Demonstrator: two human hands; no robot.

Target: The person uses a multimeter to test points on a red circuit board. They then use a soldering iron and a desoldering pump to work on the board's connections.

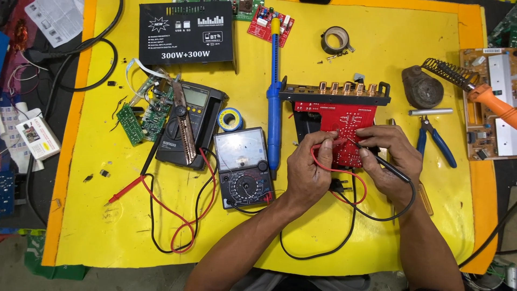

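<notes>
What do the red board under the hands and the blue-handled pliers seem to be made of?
Red board: probably resin laminate with glossy red coating; small metal solder points show. Pliers: grey metal jaws, handles seemingly sleeved in blue plastic or rubber.

One view only: camera on my head, facing almost straight down onto the yellow bench mat (377, 43). Close range, my forearms entering from the bottom edge. No second view shares the scene.

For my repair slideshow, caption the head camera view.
Two hands press meter probes onto a red circuit board.
</notes>
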